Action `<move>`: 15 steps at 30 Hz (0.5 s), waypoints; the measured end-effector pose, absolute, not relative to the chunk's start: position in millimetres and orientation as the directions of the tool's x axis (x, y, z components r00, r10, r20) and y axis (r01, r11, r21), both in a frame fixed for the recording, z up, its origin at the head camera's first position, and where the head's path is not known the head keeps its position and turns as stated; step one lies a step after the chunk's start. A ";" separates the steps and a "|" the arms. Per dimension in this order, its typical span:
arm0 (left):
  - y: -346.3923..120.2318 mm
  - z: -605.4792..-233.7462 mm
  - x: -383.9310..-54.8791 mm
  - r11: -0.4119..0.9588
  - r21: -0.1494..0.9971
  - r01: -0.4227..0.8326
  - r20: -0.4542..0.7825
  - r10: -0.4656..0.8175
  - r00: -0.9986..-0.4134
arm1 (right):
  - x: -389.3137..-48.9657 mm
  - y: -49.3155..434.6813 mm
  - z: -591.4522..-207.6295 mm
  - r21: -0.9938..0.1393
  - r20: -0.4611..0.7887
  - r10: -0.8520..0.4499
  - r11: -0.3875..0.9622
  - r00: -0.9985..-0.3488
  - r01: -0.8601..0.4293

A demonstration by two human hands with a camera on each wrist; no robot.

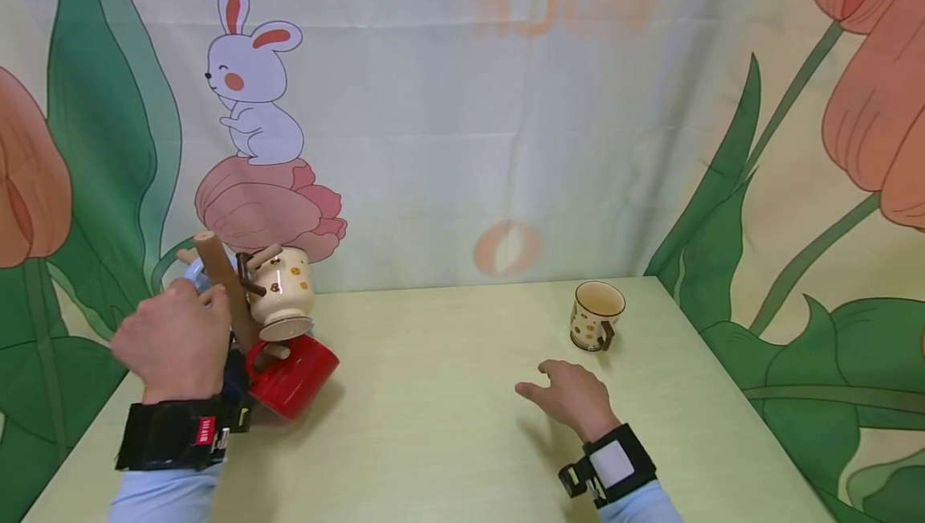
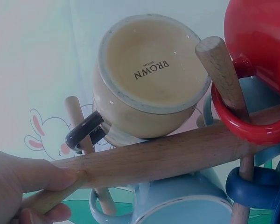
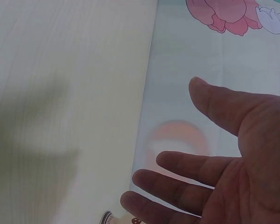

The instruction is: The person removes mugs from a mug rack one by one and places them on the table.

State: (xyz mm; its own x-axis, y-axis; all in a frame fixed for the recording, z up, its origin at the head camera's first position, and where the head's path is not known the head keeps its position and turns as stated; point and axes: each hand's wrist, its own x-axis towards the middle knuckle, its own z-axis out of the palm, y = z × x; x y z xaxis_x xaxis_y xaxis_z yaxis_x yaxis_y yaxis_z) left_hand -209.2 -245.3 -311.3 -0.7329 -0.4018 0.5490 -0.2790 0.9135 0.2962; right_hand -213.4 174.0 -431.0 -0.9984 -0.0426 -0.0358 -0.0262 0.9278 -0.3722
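Observation:
My left hand (image 1: 177,338) pinches a short peg (image 2: 60,193) of the wooden mug tree (image 1: 230,290) at the left of the table. Upside down on one peg hangs a patterned cream mug (image 1: 284,298) with a dark handle; its base reads BROWN in the left wrist view. Below it a red mug (image 1: 298,378) hangs tilted by its handle. A light blue mug (image 2: 182,200) and a dark blue mug (image 2: 256,186) hang there too, partly hidden. My right hand (image 1: 574,398), fingers spread and holding nothing, hovers just in front of another patterned cream mug (image 1: 594,318), which stands upright.
The pale table (image 1: 433,426) carries the mug tree at left and the lone cream mug at back right. Behind it hangs a printed curtain (image 1: 433,145) with a rabbit and tulips, meeting the table's back edge.

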 end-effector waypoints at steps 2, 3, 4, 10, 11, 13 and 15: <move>-242.5 -310.6 -209.1 0.908 0.311 -0.279 0.555 -0.412 -0.722 | -213.3 173.7 -430.7 -0.372 -0.035 -0.041 0.928 -0.999 -0.025; -241.1 -310.2 -209.0 0.906 0.318 -0.279 0.558 -0.417 -0.717 | -213.3 173.5 -430.5 -0.373 -0.035 -0.040 0.927 -0.999 -0.025; -239.9 -310.0 -208.9 0.905 0.322 -0.280 0.555 -0.420 -0.718 | -213.2 173.4 -430.4 -0.375 -0.034 -0.040 0.927 -0.999 -0.024; -237.0 -311.6 -209.1 0.908 0.317 -0.275 0.571 -0.414 -0.709 | -212.7 172.6 -430.0 -0.378 -0.038 -0.044 0.926 -0.998 -0.026; -237.2 -312.8 -209.3 0.910 0.316 -0.267 0.586 -0.409 -0.699 | -212.6 172.5 -430.0 -0.378 -0.039 -0.045 0.926 -0.998 -0.027; -237.9 -315.8 -209.7 0.917 0.320 -0.238 0.628 -0.393 -0.671 | -212.4 172.2 -429.9 -0.378 -0.040 -0.045 0.925 -0.998 -0.027; -238.7 -318.7 -209.8 0.925 0.319 -0.209 0.662 -0.375 -0.649 | -212.3 171.9 -430.3 -0.378 -0.037 -0.047 0.925 -0.998 -0.029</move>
State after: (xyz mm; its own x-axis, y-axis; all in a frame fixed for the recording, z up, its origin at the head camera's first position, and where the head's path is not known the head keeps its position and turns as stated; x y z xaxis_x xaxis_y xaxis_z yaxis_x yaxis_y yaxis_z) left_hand -209.8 -238.7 -318.7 -0.6493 -0.3748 0.6617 -0.2089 0.9245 0.3187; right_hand -212.3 171.9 -430.3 -0.9982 -0.0467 -0.0374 -0.0291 0.9252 -0.3784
